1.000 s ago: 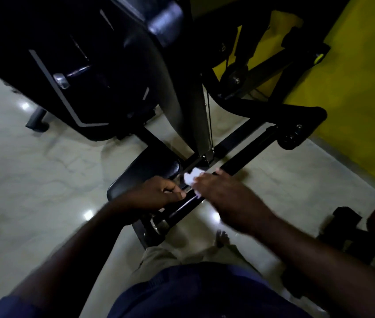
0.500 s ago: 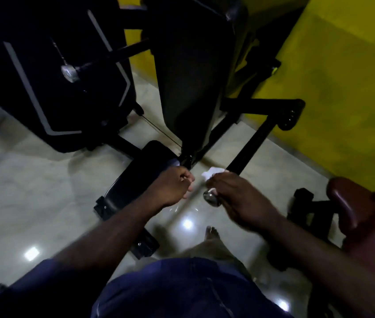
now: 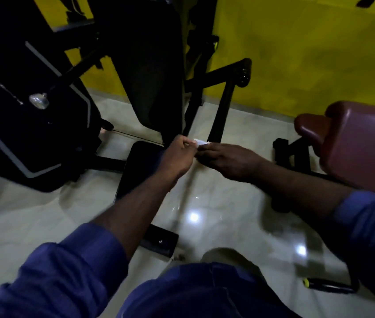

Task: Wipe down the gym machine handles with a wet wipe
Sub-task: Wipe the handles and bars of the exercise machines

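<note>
**Wipe pinched between two hands by the machine frame**

Dim gym corner: pale glossy floor [image 3: 32,214] with lamp glints, yellow wall [image 3: 308,53] behind, and a black machine [image 3: 149,65] standing over a dark pad [image 3: 140,161]. A maroon seat [image 3: 361,145] sits to the right.

Both hands meet low, just in front of the machine's black bar [image 3: 222,111]. The left hand [image 3: 178,157] is curled with fingers closed, and the right hand [image 3: 230,159] lies flatter, palm down, fingertips towards the left. Between them shows a small white scrap, the wipe [image 3: 199,141], touching both. Each hand's grip seems narrow and closed on an edge of the wipe, though the dark and blur make the exact finger hold hard to read. Whether a handle lies under the hands cannot be told; a faint pale rod seems to run down from them over the floor.

By my reading the wipe is being spread or refolded before more rubbing. It should handle as light, limp and damp: it will bunch, cling to skin and tear if pulled hard at the corners. Better to fold it into a pad and wrap it round the handle under the palm, gripping the metal through it. The handle itself is likely stiff and slick once wet, so a steadying hand on it helps
</note>
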A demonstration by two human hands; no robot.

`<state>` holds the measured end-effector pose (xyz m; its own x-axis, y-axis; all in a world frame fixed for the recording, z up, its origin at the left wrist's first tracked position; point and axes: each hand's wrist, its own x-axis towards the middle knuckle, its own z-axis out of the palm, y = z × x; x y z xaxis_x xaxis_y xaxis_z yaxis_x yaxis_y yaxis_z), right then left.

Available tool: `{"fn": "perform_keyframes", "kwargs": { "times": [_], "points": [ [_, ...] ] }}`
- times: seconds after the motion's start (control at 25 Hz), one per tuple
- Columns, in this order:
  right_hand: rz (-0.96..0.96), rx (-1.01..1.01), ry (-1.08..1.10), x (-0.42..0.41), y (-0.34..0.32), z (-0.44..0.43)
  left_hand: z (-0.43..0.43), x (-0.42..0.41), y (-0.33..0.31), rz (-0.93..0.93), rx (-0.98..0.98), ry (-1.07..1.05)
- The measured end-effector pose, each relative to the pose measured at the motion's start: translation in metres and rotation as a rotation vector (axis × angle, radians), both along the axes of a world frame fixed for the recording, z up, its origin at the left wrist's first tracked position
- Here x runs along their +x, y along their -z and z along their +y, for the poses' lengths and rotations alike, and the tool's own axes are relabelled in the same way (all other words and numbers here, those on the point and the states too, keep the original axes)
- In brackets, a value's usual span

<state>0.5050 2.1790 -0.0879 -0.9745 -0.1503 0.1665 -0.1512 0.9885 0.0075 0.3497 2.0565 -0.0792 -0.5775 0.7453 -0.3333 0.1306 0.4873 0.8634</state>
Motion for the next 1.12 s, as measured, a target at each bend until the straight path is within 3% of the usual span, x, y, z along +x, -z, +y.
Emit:
{"fn": "perform_keyframes", "kwargs": {
  "times": [0.12, 0.24, 0.44, 0.52, 0.56, 0.64, 0.72, 0.84, 0.92, 1.0, 1.04, 1.12],
  "points": [
    [0.182, -0.003, 0.207, 0.001, 0.021, -0.020, 0.006, 0.006, -0.007, 0.062, -0.003, -0.003],
    [0.519, -0.346, 0.614, 0.001, 0.041, -0.052, 0.005, 0.010, -0.013, 0.046, 0.006, 0.008],
    [0.857, -0.868, 1.247, -0.028, 0.041, -0.090, -0.002, 0.013, 0.003, -0.004, -0.010, 0.106],
    [0.967, -1.249, 1.501, -0.038, 0.034, -0.097, -0.006, 0.011, 0.006, -0.091, 0.003, 0.106],
    [1.078, -1.582, 1.548, -0.042, 0.028, -0.100, -0.008, 0.009, 0.004, -0.130, 0.007, 0.115],
    [1.224, -2.191, 1.446, -0.048, 0.014, -0.101, -0.011, 0.003, 0.002, -0.122, 0.021, 0.173],
    [1.177, -2.384, 1.389, -0.050, 0.004, -0.092, -0.005, -0.011, -0.002, -0.010, 0.024, 0.320],
    [1.026, -2.239, 1.489, -0.054, -0.004, -0.073, 0.002, -0.026, -0.012, 0.143, 0.069, 0.491],
    [1.020, -1.762, 1.675, -0.056, -0.002, -0.073, 0.009, -0.029, -0.017, 0.160, 0.075, 0.562],
    [0.861, -1.238, 1.779, -0.057, -0.003, -0.086, 0.016, -0.028, -0.020, 0.156, 0.074, 0.578],
    [0.817, -1.141, 1.780, -0.059, -0.005, -0.093, 0.019, -0.026, -0.023, 0.163, 0.073, 0.588],
    [0.868, -1.311, 1.761, -0.049, -0.008, -0.098, 0.027, -0.016, -0.026, 0.202, 0.083, 0.640]
  ]
}}
